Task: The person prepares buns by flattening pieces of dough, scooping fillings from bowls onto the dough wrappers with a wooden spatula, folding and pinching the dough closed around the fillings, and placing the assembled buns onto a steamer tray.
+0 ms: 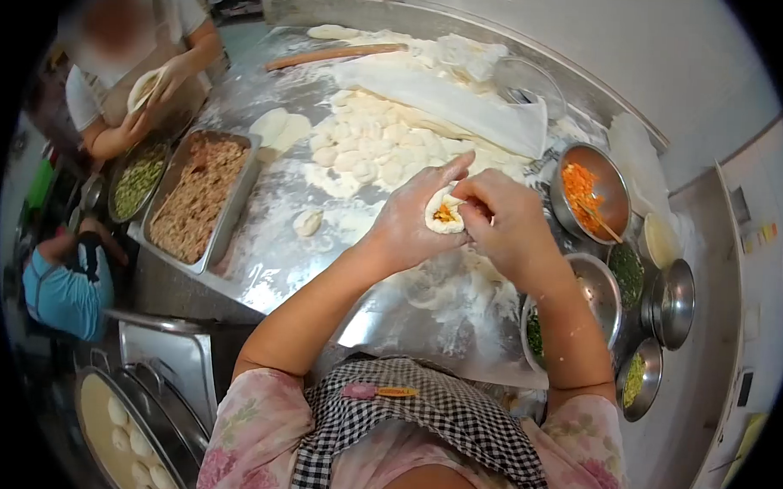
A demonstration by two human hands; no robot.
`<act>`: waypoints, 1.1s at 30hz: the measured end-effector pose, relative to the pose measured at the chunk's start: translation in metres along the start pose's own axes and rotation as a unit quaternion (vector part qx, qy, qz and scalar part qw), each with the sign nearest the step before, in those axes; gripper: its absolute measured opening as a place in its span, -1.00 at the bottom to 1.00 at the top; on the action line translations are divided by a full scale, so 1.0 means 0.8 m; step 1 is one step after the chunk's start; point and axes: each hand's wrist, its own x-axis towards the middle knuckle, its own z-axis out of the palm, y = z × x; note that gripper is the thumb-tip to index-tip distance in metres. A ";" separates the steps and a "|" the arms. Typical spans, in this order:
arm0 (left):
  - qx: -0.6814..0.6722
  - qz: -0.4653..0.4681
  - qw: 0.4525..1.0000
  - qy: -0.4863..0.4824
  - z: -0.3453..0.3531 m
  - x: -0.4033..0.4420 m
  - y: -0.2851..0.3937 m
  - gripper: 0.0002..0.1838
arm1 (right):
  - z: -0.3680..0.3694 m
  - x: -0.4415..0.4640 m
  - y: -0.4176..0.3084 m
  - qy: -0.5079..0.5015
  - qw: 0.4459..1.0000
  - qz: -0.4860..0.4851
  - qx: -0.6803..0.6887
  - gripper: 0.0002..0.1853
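Observation:
My left hand (407, 212) cups a small round of dough, a filled bun (445, 222), its open top showing orange filling. With fingers bent in a pinch, my right hand (515, 221) grips the bun's right rim; the fingertips are partly hidden. Both hands are dusted with flour, held above the floured steel table (321, 272). Just beyond them lie many flattened dough pieces (369, 149), pressed close together. One small dough piece (308, 223) rests by itself to the left of my hands.
Right of my hands stand a bowl of shredded orange filling (583, 195) with a stick in it and other metal bowls (672, 302). On the left is a tray of meat filling (199, 195). A rolling pin (333, 56) lies far back. A co-worker (147, 72) holds dough.

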 end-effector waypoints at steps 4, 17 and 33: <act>-0.016 -0.005 0.998 0.057 -0.033 -0.032 -0.020 -0.46 | 0.052 -0.002 -0.029 0.026 0.981 -0.140 -0.132 -0.78; -0.159 -0.191 0.963 0.104 -0.055 -0.079 -0.059 -0.59 | 0.170 -0.004 0.025 0.074 0.845 0.280 0.450 -0.71; -0.474 -0.303 0.799 0.214 0.024 -0.086 -0.045 -0.54 | 0.092 -0.034 0.010 -0.023 0.987 -0.133 -0.084 -0.55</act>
